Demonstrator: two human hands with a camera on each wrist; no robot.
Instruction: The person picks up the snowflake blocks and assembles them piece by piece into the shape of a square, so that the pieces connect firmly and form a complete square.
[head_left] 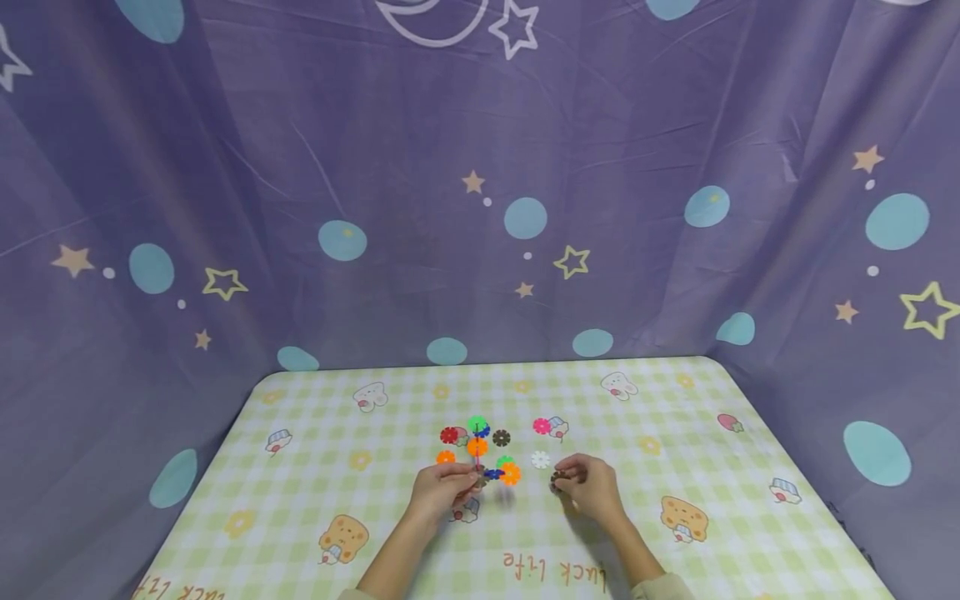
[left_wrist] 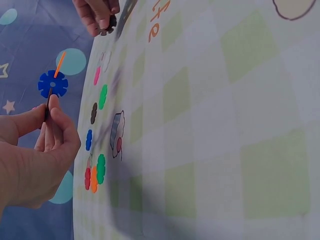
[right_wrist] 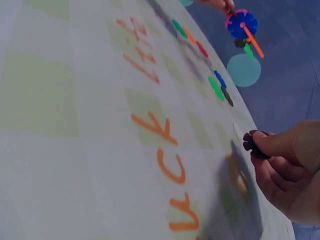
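My left hand (head_left: 442, 487) pinches a joined cluster of notched plastic discs between thumb and fingers, raised over the table. A blue disc (left_wrist: 53, 84) in it is slotted onto the dark disc at my fingertips. An orange disc (head_left: 511, 474) sits on the cluster's right side. Pink and green discs of the cluster show in the right wrist view behind the blue one. To the right, my right hand (head_left: 592, 487) pinches a single dark brown notched disc (right_wrist: 254, 144), apart from the cluster; my thumb covers part of it.
Several loose discs lie beyond my hands, among them a red disc (head_left: 448, 435), a pink disc (head_left: 542, 426), a white disc (head_left: 540, 459) and a brown disc (head_left: 501, 437). They rest on a green checked tablecloth (head_left: 285, 500). A purple curtain (head_left: 420, 283) hangs behind the table.
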